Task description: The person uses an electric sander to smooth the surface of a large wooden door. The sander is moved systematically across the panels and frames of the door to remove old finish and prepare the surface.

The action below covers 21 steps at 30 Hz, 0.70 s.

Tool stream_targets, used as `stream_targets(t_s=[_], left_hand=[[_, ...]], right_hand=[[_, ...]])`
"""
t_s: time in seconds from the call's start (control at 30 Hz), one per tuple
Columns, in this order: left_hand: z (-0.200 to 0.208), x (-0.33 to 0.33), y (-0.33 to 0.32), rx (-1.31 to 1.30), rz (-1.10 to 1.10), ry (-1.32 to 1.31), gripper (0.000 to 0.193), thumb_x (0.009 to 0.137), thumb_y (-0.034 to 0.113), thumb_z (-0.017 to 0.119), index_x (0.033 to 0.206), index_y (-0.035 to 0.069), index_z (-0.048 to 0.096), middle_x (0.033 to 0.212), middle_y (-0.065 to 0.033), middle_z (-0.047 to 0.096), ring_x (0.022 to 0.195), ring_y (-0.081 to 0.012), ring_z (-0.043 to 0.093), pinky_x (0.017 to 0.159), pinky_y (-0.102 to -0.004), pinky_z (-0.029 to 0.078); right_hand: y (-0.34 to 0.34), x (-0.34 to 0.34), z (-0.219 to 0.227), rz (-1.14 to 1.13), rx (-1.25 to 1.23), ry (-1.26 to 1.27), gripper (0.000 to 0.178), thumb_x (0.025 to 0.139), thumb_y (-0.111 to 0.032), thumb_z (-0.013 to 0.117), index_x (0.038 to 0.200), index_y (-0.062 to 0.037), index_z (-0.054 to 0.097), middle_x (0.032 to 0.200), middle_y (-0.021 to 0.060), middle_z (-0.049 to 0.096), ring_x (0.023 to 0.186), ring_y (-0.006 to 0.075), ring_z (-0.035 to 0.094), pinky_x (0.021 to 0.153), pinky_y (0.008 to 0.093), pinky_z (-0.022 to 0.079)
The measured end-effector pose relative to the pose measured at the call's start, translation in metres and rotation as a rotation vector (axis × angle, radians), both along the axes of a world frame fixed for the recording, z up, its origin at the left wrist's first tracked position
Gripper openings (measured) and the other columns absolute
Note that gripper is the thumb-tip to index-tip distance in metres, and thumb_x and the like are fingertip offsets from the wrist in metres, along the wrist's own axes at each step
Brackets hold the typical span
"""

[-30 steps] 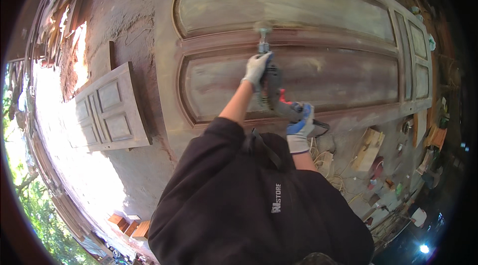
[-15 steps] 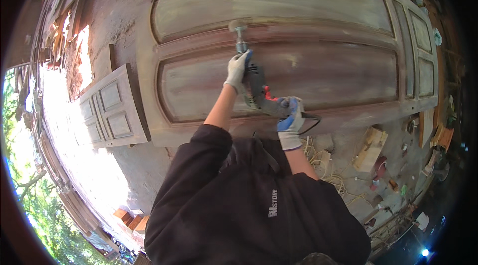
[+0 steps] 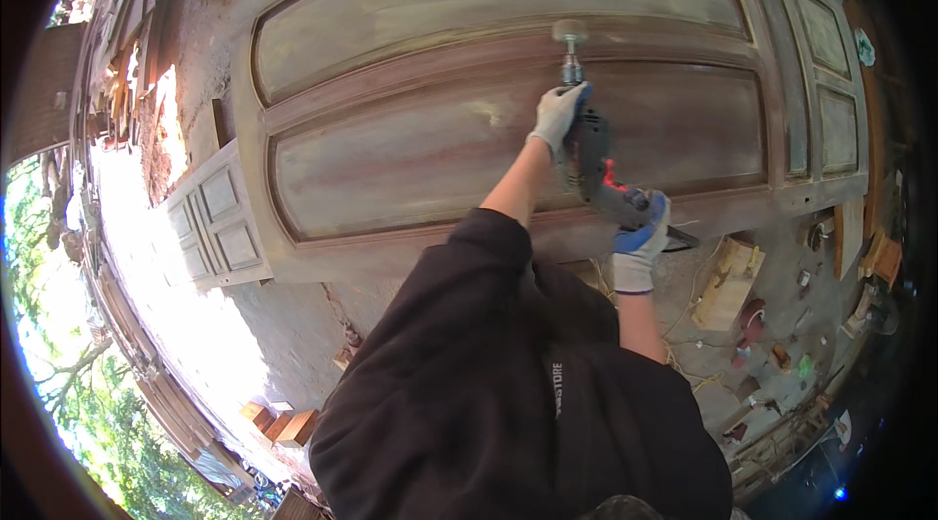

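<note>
A grey corded power drill (image 3: 593,156) with a red trigger is held in both gloved hands over a large wooden panelled door (image 3: 391,147). My left hand (image 3: 560,117) wraps around the drill's front, just behind the metal chuck. Around the rear handle my right hand (image 3: 642,238) is closed. A round sanding wheel (image 3: 570,31) in the chuck meets the rail between the door's two long panels; whether it presses on the wood I cannot tell. The door's surface looks reddish brown with pale, worn patches.
A smaller panelled door (image 3: 220,222) lies to the left. At the right are a wooden block (image 3: 728,283), cables and scattered scraps on the floor. Small wood blocks (image 3: 295,428) sit at the lower left. The drill's cord runs off beside my right hand.
Both hands and the drill have moved right along the door's middle rail. My body has shifted right with them, and my grip looks the same.
</note>
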State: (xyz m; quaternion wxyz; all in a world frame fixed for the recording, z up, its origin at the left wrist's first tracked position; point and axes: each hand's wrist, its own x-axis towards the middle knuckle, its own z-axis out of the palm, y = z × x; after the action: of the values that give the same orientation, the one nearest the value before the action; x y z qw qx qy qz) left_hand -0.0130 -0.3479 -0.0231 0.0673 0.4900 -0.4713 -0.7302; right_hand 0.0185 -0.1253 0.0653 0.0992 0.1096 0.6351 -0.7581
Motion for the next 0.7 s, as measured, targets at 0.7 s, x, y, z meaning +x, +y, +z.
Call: stream_targets(t_s=[0.7], left_hand=[[0.015,0.126,-0.092,0.101,0.279,0.099,0.031,0.081,0.034,0.071,0.091,0.006,0.064,0.071,-0.0026,0.06,0.056,-0.014,0.059,0.052,-0.0288,0.049]], right_hand=[[-0.098,0.065,0.001,0.213,-0.266,-0.142,0.009,0.087,-0.011,0.062,0.083,-0.0028,0.061,0.075,0.0028,0.062,0.068,0.013,0.058,0.07,0.0292,0.048]])
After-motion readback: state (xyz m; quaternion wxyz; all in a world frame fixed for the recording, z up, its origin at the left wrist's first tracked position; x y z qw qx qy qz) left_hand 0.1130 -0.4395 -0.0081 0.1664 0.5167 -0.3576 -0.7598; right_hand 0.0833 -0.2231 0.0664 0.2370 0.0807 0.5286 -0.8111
